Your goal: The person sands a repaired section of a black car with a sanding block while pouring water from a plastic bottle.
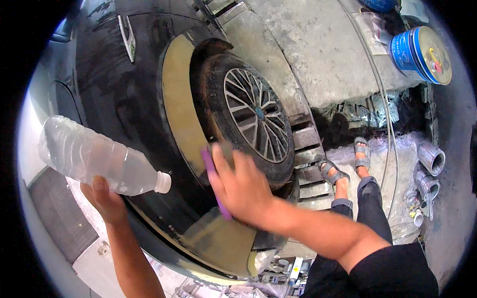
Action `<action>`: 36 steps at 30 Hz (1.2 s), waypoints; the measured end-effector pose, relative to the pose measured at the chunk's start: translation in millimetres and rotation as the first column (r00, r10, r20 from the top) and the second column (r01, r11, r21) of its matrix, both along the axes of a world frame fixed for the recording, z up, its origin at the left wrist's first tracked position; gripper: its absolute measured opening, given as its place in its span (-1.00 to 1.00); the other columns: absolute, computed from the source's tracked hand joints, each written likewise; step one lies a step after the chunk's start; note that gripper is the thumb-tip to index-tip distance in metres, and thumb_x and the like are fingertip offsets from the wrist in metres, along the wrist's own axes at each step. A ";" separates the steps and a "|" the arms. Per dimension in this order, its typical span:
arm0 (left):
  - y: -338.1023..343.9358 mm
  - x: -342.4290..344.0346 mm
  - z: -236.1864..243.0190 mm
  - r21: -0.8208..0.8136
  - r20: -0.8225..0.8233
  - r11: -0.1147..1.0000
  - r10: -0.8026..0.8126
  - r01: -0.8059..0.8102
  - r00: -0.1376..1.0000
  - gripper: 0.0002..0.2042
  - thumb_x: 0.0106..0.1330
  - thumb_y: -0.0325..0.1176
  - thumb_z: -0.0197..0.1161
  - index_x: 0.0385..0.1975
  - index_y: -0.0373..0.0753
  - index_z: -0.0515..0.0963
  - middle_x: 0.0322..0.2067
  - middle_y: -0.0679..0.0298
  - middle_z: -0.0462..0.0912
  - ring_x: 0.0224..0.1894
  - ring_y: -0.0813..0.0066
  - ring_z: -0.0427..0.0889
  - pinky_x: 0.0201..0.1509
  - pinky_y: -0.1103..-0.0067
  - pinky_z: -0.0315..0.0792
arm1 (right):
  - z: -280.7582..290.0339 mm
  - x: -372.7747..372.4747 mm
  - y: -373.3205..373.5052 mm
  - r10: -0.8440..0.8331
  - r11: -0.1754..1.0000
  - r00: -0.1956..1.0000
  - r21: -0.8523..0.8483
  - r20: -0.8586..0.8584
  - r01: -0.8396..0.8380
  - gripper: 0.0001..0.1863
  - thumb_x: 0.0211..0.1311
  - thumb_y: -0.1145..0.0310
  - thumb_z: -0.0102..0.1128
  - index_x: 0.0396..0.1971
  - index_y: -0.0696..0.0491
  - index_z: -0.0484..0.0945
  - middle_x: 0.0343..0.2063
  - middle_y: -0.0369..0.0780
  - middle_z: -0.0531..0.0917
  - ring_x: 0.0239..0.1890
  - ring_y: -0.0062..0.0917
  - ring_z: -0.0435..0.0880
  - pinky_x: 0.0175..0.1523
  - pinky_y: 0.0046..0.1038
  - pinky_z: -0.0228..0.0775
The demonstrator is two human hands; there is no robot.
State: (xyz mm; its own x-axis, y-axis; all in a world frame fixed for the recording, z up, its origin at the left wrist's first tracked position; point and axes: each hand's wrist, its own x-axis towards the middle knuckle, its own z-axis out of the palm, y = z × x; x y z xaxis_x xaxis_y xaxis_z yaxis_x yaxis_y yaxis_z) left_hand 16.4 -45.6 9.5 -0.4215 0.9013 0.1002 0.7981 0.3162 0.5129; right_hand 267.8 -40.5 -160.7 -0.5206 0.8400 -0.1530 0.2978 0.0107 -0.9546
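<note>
1. At the left, I have a clear plastic bottle [99,154] lying almost on its side in the air, with the neck turned to the right and slightly down. A white cap [163,182] is on its end.
2. My left hand [107,201] grasps this bottle from below, and the thumb is placed on the side near to me.
3. Behind the bottle is the black car [114,89], with its dark paint quite shiny.
4. Along the wheel arch, the car has one curved, yellowish patch [179,94]. A second dull patch [218,243] is lower, near the front corner.
5. Between these two patches is a purple block [207,161], against the body of the car, just beside the wheel.
6. My right hand [243,184] is grasping the purple block, with the fingers over it. This hand is blurred, so I cannot tell each finger exactly.
7. Past this hand is the wheel [258,109], with many silver spokes and a dark tyre.
8. More to the right, my feet wear grey sandals [334,172].
9. At the far right, a blue bucket [405,52] lies tilted, well apart from my hands.
</note>
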 end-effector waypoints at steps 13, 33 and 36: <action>0.3 -4.0 3.1 -0.028 -0.082 0.998 0.046 -0.048 0.996 -0.34 0.21 0.17 0.11 0.02 -0.38 0.47 -0.07 0.12 0.57 0.01 0.26 0.53 0.11 0.36 0.36 | -26.5 -9.7 9.2 -0.044 0.982 0.999 0.182 0.005 0.042 -0.43 0.30 0.15 0.13 0.22 0.14 0.36 -0.27 0.07 0.50 -0.27 -0.10 0.54 -0.32 -0.24 0.57; 1.7 -0.6 -0.1 0.037 0.016 0.999 0.008 -0.008 1.000 -0.34 0.27 0.17 0.05 0.02 -0.40 0.47 -0.07 0.11 0.58 0.01 0.27 0.55 0.11 0.38 0.36 | -54.0 -13.0 16.7 0.013 0.885 0.993 0.463 -0.119 0.044 -0.34 0.22 0.17 0.23 0.28 0.10 0.32 -0.04 0.25 0.45 -0.17 -0.02 0.54 -0.07 -0.24 0.51; 0.4 0.5 -1.6 0.052 0.027 0.997 0.051 -0.053 0.998 -0.32 0.25 0.19 0.07 0.04 -0.41 0.46 -0.06 0.11 0.57 0.01 0.28 0.55 0.12 0.37 0.37 | -57.2 -11.2 7.4 0.009 0.891 0.991 0.451 -0.133 0.052 -0.33 0.21 0.16 0.23 0.28 0.11 0.30 -0.03 0.28 0.44 -0.17 -0.01 0.53 -0.06 -0.23 0.52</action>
State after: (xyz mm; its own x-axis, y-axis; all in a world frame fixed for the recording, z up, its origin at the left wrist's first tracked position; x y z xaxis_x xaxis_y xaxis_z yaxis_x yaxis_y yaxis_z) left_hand 16.8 -45.2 7.9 -0.4707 0.8718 0.1355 0.7678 0.3291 0.5497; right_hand 256.6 -33.1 -218.0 -0.4908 0.8130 0.3132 0.1791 0.4459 -0.8770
